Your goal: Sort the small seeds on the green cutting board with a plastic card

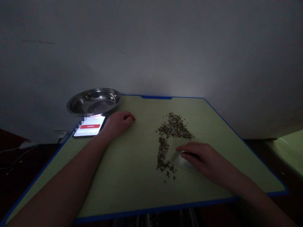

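Small dark greenish-brown grains [176, 126] lie loose on the pale table, in a wide patch with a narrow strip trailing toward me. To the right of the strip, my right hand [204, 157] is closed on a small see-through plastic bag [181, 160], which lies flat under the fingers. What the bag holds, if anything, is too dim to tell. My left hand [119, 123] rests on the table left of the grains, its fingers curled in and nothing visible in them. A lit phone [94, 126] lies right beside the left wrist.
A shiny steel basin [94, 101] stands at the table's back left corner, behind the phone. Blue edging [156, 97] runs round the table [132, 176], whose far side faces a grey wall. A plug and cables [62, 135] are off to the left.
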`<state>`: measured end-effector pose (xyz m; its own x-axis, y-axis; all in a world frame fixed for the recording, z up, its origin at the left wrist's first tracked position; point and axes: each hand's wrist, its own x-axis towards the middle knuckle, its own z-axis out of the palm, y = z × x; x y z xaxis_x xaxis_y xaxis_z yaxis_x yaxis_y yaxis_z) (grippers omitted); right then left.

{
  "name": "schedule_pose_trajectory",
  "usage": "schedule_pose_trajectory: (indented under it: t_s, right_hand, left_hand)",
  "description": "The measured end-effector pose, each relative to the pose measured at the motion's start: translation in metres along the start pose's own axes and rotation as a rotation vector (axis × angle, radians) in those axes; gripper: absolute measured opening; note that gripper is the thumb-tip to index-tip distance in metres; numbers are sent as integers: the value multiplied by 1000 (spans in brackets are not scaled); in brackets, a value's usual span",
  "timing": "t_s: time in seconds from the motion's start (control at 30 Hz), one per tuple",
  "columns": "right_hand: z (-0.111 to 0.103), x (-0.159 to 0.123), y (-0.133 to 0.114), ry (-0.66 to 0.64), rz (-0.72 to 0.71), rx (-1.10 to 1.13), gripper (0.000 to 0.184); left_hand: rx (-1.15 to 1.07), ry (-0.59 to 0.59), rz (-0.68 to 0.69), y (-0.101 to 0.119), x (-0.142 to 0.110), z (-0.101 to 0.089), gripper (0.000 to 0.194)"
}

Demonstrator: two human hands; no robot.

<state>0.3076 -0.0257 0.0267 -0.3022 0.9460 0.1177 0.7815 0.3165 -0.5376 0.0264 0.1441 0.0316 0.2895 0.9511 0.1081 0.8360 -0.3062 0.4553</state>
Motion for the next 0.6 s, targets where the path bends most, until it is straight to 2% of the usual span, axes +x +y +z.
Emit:
schedule_pose_trajectory:
  t_s: [0.1, 0.3, 0.6]
  right_hand:
    - [0, -7, -1, -50, 22, 19, 25]
    - [0, -10, 3, -9, 65, 25, 25]
    - [6, -19, -8, -60, 36, 46, 26]
  left_hand:
    - [4, -9, 11, 0, 0, 0, 36]
    - [7, -7, -3, 4, -2, -2, 36]
    - [3, -7, 16, 0, 0, 0, 36]
